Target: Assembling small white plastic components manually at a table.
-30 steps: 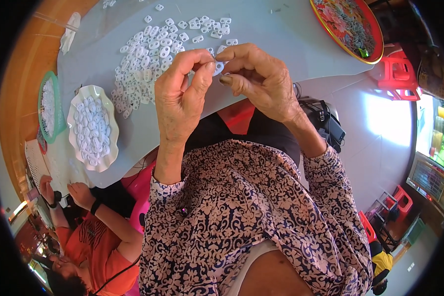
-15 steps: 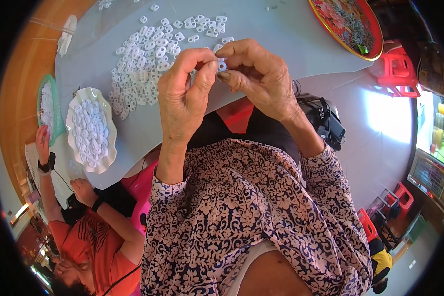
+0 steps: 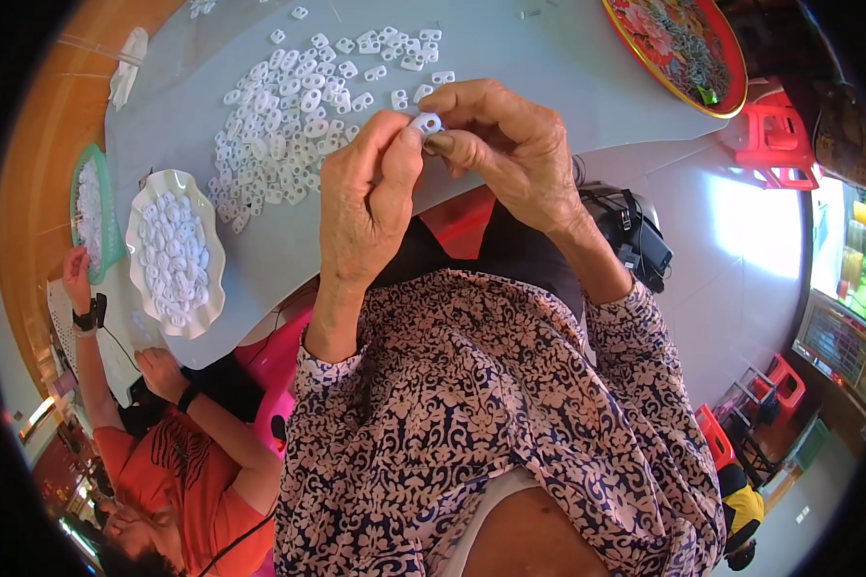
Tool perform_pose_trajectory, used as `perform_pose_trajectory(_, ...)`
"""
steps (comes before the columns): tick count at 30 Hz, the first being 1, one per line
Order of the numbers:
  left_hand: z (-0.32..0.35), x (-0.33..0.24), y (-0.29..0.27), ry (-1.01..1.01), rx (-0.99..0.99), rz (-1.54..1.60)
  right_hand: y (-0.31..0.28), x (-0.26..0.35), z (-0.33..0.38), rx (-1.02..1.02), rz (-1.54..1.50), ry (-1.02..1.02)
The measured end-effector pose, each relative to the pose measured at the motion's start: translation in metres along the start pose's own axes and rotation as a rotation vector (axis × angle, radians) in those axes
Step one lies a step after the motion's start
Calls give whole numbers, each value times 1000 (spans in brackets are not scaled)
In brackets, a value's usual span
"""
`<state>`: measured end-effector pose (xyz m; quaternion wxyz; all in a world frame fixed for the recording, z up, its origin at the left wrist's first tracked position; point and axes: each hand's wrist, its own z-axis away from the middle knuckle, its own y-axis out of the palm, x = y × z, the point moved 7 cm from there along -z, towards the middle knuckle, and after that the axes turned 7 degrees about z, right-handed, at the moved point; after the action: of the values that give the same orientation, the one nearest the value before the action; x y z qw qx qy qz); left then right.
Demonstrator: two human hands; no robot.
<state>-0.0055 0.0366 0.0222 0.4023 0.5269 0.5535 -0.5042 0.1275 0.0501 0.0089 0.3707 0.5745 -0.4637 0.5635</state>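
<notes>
Head view: both hands raised together over the near edge of a grey table (image 3: 568, 67). Left hand (image 3: 361, 207) and right hand (image 3: 510, 149) meet at one small white plastic piece (image 3: 426, 122), pinched between the fingertips of both; left thumb and forefinger grip one side, right fingers close on the other. Piece sits above the table, not resting on it.

Just behind the hands, a loose heap of like white pieces (image 3: 298, 115) spreads across the tabletop. To the left, a white scalloped dish (image 3: 142, 279) holds a fair layer of the same pieces; beyond it a green basket (image 3: 75, 207) also holds white pieces. A red patterned tray (image 3: 625, 29) with small grey bits sits at the far right.

Judgement on progress: dish and basket are partly filled, so some share looks worked through, but the heap on the table is large; much seems left. Which container takes finished pieces I cannot tell.

Another person in an orange shirt (image 3: 168, 481) sits at lower left, hand (image 3: 75, 272) near the basket.
</notes>
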Motion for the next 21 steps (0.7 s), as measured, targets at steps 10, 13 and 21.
perform_pose_trajectory(10,3,10,-2,-173,10,134,2,5,3,42,129,-60)
perform_pose_trajectory(13,2,11,-1,-143,36,127,2,12,4,28,229,-110)
perform_pose_trajectory(21,6,12,4,-79,6,116,4,15,7,-39,371,-193)
